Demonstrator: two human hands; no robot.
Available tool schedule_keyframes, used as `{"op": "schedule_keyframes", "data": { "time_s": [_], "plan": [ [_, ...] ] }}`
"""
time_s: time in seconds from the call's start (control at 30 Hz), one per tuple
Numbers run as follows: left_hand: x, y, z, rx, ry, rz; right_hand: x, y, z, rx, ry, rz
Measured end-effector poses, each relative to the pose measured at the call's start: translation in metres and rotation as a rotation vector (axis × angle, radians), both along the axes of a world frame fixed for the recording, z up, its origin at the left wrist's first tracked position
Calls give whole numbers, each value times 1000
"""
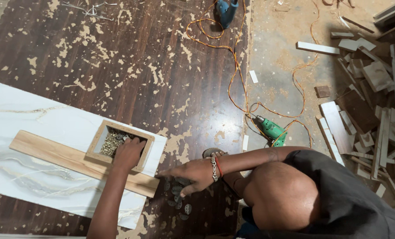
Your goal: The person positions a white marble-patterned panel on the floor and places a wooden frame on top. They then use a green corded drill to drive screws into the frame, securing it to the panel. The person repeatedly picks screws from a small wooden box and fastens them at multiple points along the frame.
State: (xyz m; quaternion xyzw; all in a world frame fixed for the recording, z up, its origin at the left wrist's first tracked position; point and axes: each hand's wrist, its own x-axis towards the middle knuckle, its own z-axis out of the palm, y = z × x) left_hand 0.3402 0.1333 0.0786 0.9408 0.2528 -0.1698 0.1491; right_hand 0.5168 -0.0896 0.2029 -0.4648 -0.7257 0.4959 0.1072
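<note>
**Two hands low over a worn floor, one in a box of screws**

Two bare hands work side by side near the bottom of the head view. The left hand (127, 153) is sunk into a small open wooden box (101, 131), fingers curled down among a heap of brass-coloured screws (111, 141); whether it actually grips any cannot be told. The box is square, pale-rimmed and bears no label. It sits on a light wooden plank (42, 150) that lies slantwise across a white marbled panel (38, 115).

The right hand (189, 174), a beaded bracelet and red thread at its wrist, is stretched out flat with fingers spread and the forefinger pointing toward the plank's near end. It holds nothing; it hovers over a scatter of small dark oval discs (179, 199) lying on the floor just beside the panel's corner.

Underfoot is a dark brown floor (131, 57) with many pale chipped patches. Farther off, a green power drill (271, 129) lies at the edge of the dark flooring, its orange cord (233, 57) looping up toward a blue power tool (226, 11) at the top of the view. Well apart on the right, a pile of wood offcuts (370, 102) covers dusty concrete. No packages, labels or signs are visible anywhere.
</note>
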Motion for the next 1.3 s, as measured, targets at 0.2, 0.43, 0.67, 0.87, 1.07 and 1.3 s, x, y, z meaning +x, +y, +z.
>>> {"op": "schedule_keyframes", "data": {
  "time_s": [0.2, 0.43, 0.67, 0.87, 1.07, 1.3],
  "plan": [
    [-4, -4, -7, 61, -105, 45, 1, -4, -11, -60, 6, 55],
    [3, 0, -18, 12, -37, 77, 4, -3, -16, -91, -78, 86],
    [0, 2, -23, -2, -141, 73, 6, -11, -40, 84, -18, 117],
    [-4, -1, -33, 52, -199, 99, 8, -16, -56, 178, 27, 125],
    [-7, -2, -38, 54, -176, 178, 1, -11, -42, 79, -33, 142],
    [-14, -2, -38, -88, -360, 359, 24, -6, -40, -250, -239, 46]
  ]
}}
